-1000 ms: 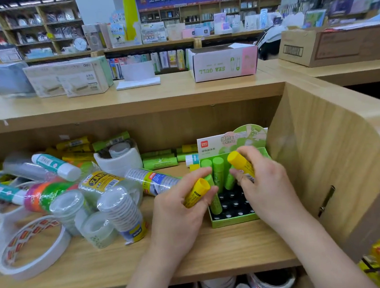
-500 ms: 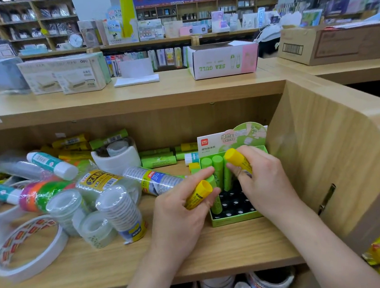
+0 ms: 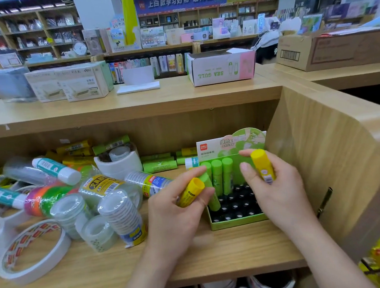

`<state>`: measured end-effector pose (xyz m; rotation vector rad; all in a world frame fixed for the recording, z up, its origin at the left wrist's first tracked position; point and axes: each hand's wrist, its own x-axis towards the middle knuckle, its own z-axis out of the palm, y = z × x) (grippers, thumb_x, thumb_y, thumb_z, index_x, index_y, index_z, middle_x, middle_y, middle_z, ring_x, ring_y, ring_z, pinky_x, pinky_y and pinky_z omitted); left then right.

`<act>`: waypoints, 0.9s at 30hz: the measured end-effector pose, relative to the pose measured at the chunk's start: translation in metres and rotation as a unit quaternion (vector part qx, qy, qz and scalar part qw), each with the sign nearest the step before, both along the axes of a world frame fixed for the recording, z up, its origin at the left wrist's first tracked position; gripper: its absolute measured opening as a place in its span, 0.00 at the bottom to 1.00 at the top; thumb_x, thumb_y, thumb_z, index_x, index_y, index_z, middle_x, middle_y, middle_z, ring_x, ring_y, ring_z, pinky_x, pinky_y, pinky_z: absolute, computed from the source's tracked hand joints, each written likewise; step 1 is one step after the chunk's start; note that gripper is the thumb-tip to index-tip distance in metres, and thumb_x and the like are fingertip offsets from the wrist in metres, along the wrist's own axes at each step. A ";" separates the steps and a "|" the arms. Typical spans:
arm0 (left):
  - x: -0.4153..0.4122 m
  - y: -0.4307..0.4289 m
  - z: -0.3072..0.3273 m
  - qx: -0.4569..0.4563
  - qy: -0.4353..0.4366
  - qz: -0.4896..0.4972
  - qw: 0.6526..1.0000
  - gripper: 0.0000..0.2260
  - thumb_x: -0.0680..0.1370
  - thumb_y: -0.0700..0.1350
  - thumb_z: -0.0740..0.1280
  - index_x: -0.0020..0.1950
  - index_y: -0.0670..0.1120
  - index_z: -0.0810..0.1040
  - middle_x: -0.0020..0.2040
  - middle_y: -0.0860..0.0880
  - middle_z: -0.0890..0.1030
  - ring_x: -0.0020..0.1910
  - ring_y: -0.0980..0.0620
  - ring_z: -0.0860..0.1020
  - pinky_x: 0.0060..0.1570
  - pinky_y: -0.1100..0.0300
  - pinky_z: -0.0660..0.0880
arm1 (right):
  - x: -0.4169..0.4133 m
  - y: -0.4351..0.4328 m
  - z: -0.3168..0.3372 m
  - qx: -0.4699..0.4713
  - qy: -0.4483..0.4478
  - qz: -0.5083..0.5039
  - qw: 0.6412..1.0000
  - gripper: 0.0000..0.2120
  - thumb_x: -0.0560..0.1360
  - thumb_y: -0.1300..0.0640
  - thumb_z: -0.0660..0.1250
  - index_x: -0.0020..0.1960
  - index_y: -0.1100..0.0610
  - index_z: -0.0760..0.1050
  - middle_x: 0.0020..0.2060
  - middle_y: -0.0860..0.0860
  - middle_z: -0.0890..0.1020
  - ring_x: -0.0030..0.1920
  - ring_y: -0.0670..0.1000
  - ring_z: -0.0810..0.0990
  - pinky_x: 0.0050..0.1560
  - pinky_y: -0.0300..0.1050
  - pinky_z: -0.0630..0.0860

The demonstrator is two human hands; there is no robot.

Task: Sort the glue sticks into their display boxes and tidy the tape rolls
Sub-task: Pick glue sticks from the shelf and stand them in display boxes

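Hands work over a wooden shelf (image 3: 195,259) in a stationery shop, seen from above. The left hand (image 3: 175,215), at lower centre of the frame, pinches a yellow glue stick (image 3: 191,191) between thumb and curled fingers, its cap tilted toward the upper right. The right hand (image 3: 279,188), right of centre, grips a second yellow glue stick (image 3: 262,166) almost upright, cap up, with thumb and fingers curled round it. Both hands hover above a green display box (image 3: 238,221) that sits on the shelf at centre right, close to the shelf's side wall. Inside the box, green glue sticks (image 3: 218,178) stand in its back row and one leans near the left hand; the rest of its black insert shows round holes. Left of the box, along the back of the shelf, loose glue sticks (image 3: 159,165) lie on their sides. In the left half of the frame, tape rolls (image 3: 97,231) are heaped: wrapped stacks of clear tape (image 3: 121,216), a bright striped roll (image 3: 48,199), and white tape rings (image 3: 32,252) at lower left. On the counter above, at upper centre, rests a white and pink carton (image 3: 221,67).
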<state>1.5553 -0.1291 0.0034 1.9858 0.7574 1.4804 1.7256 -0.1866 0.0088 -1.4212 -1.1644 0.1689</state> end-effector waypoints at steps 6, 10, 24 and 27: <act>0.020 -0.008 0.025 -0.006 -0.009 -0.025 1.000 0.16 0.65 0.42 0.80 0.44 0.53 0.75 0.35 0.61 0.80 0.33 0.62 0.77 0.35 0.70 0.71 | 0.001 -0.014 0.017 -0.022 0.108 0.141 0.984 0.17 0.73 0.41 0.62 0.42 0.50 0.83 0.21 0.50 0.72 0.27 0.52 0.73 0.35 0.52 0.72; 0.032 -0.007 0.031 -0.049 -0.019 -0.079 0.995 0.11 0.66 0.39 0.78 0.42 0.50 0.79 0.35 0.57 0.81 0.33 0.62 0.76 0.36 0.69 0.72 | 0.003 -0.014 0.017 -0.029 0.172 0.190 0.966 0.15 0.72 0.47 0.64 0.54 0.50 0.82 0.28 0.53 0.74 0.30 0.51 0.73 0.31 0.43 0.72; 0.052 0.015 0.025 0.000 0.112 -0.041 0.993 0.02 0.71 0.45 0.73 0.39 0.48 0.83 0.33 0.52 0.80 0.33 0.53 0.75 0.36 0.54 0.74 | 0.001 0.002 0.012 -0.030 -0.007 0.008 0.999 0.06 0.76 0.60 0.66 0.41 0.55 0.75 0.31 0.50 0.76 0.29 0.46 0.70 0.33 0.45 0.70; 0.053 0.015 0.016 0.062 0.151 -0.033 0.986 0.06 0.70 0.38 0.71 0.39 0.50 0.82 0.34 0.58 0.77 0.34 0.63 0.72 0.36 0.65 0.73 | 0.000 0.005 0.001 -0.046 -0.035 0.012 0.998 0.04 0.76 0.58 0.64 0.43 0.52 0.73 0.31 0.46 0.77 0.29 0.51 0.73 0.32 0.53 0.74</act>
